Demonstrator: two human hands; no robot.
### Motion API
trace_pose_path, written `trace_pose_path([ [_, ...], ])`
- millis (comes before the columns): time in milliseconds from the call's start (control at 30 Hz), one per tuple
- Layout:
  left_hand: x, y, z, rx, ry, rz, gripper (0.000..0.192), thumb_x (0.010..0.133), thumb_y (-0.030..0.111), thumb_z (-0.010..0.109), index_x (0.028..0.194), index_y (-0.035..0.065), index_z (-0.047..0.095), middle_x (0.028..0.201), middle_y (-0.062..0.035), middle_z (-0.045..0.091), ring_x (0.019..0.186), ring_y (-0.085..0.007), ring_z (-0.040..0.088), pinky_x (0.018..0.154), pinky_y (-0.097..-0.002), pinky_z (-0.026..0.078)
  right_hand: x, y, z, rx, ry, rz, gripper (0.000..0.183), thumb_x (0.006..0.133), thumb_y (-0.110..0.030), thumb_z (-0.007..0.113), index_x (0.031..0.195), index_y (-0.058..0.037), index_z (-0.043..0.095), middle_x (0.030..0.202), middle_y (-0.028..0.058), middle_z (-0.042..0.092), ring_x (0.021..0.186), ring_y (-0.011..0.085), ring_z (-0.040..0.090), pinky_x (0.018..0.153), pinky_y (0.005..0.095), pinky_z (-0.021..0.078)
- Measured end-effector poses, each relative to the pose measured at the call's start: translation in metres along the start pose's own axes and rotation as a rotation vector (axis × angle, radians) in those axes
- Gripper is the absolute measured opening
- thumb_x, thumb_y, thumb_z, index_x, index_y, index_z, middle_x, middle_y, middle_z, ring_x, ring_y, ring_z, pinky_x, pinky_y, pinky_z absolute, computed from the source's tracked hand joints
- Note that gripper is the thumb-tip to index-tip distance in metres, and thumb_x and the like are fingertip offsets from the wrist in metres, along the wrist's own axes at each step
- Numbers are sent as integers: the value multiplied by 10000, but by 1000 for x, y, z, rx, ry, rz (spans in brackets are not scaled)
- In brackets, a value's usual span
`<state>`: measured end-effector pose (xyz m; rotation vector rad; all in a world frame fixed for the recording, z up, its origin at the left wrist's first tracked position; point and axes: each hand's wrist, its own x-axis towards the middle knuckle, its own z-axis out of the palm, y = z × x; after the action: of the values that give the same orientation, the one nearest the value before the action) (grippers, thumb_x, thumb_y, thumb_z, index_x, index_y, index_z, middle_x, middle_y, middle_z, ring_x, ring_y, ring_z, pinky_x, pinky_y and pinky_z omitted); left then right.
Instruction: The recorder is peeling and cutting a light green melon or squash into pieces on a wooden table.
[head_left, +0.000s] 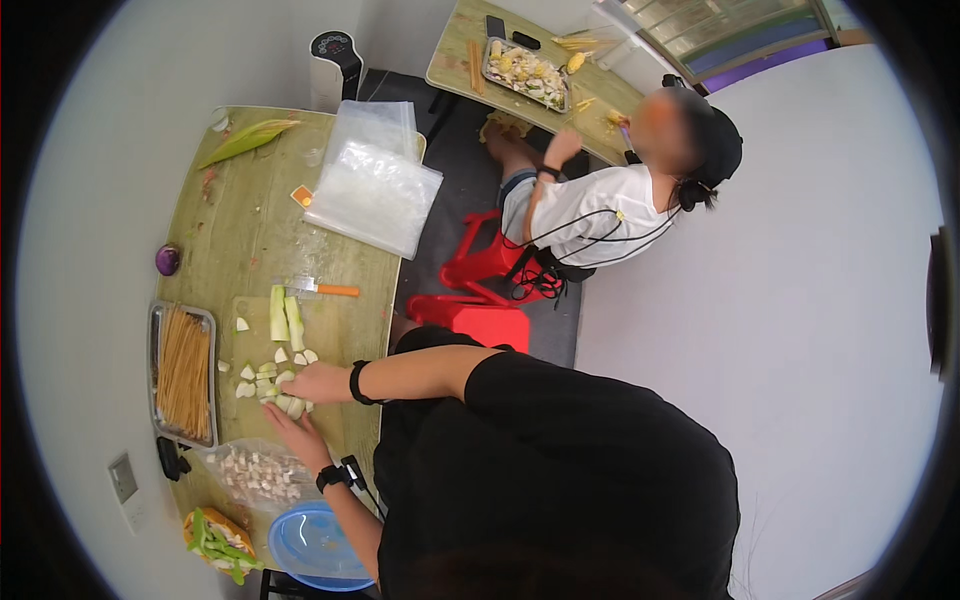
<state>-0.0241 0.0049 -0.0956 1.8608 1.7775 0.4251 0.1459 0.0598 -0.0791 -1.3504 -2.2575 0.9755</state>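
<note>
My right hand (321, 382) reaches down onto a group of cut pale-green vegetable pieces (266, 369) on a cutting board (330, 322). Its fingers are bent at the pieces; whether they grip one cannot be made out. Close below it, my left hand (300, 439) rests its extended fingers against the edge of the same pieces. Two long peeled vegetable lengths (278, 315) lie at the top of the board, beside a knife with an orange handle (337, 290). A clear bag of diced pieces (259, 474) lies near my left wrist.
A metal tray of wooden skewers (184, 375), a purple onion (168, 259), a corn husk (247, 141) and clear plastic bags (379, 196) lie on the table. A blue basin (319, 547) stands at its end, near an orange container of trimmings (217, 536). A co-worker (600, 217) sits at another table.
</note>
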Motion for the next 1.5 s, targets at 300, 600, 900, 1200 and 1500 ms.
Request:
trace_pose_path([
  [300, 0, -16, 6, 69, 27, 34, 725, 863, 47, 629, 1473, -20, 244, 1518, -249, 257, 1380, -404, 297, 1120, -424, 287, 18, 0, 7, 22, 7, 65, 177, 855, -116, 529, 1013, -40, 553, 726, 169, 643, 719, 348, 671, 600, 457, 517],
  [600, -3, -21, 18, 76, 120, 29, 704, 866, 57, 635, 1465, -9, 271, 1502, -246, 289, 1362, -412, 322, 1106, -433, 309, 1, 2, -7, -79, 39, 65, 192, 867, -102, 513, 1032, -23, 569, 747, 191, 639, 729, 361, 668, 617, 454, 524],
  [900, 10, -15, 27, -87, 117, 18, 698, 883, 38, 607, 1483, 28, 251, 1528, -227, 250, 1395, -396, 276, 1116, -426, 297, -3, 0, -13, -122, -50, 160, 170, 891, -137, 487, 993, -26, 566, 775, 197, 643, 757, 373, 666, 634, 473, 519],
  [1200, 10, -18, 7, -138, 13, 26, 750, 856, -3, 613, 1505, 94, 251, 1536, -221, 236, 1400, -391, 270, 1108, -429, 306, -3, 6, -16, -22, -77, 109, 204, 914, -111, 469, 1078, 3, 510, 814, 219, 637, 786, 396, 656, 648, 473, 516],
  [1500, 13, 12, -2, 78, 22, 20, 641, 795, 57, 711, 1378, 119, 450, 1460, -221, 340, 1332, -401, 346, 1074, -461, 338, -11, 17, -18, -85, -29, 64, 256, 885, -87, 486, 1121, -1, 533, 756, 205, 631, 735, 378, 661, 606, 460, 527],
])
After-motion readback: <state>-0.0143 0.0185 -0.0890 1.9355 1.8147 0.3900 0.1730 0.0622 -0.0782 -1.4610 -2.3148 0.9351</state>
